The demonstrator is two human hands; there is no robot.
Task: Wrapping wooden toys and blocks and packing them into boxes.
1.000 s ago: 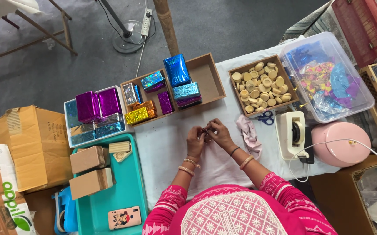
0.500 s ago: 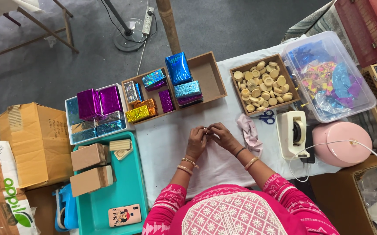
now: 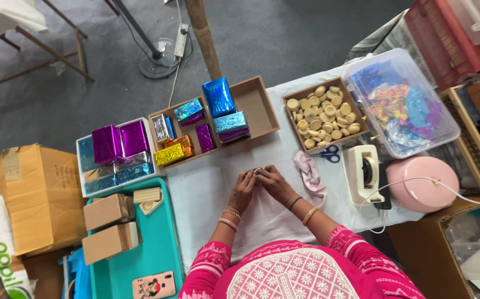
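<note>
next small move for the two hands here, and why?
Probably keep both hands pinched on the small item and finish working it before reaching away. The left hand and right hand meet fingertip to fingertip over the white cloth, with the small item between them; what it is cannot be told. The tape dispenser sits near the right hand, if tape is needed.

Tiny item (image 3: 257, 169) between fingers (image 3: 251, 175) unidentifiable

My left hand (image 3: 244, 185) and right hand (image 3: 273, 180) meet fingertip to fingertip, wrists apart, forearms angled inward.
</note>
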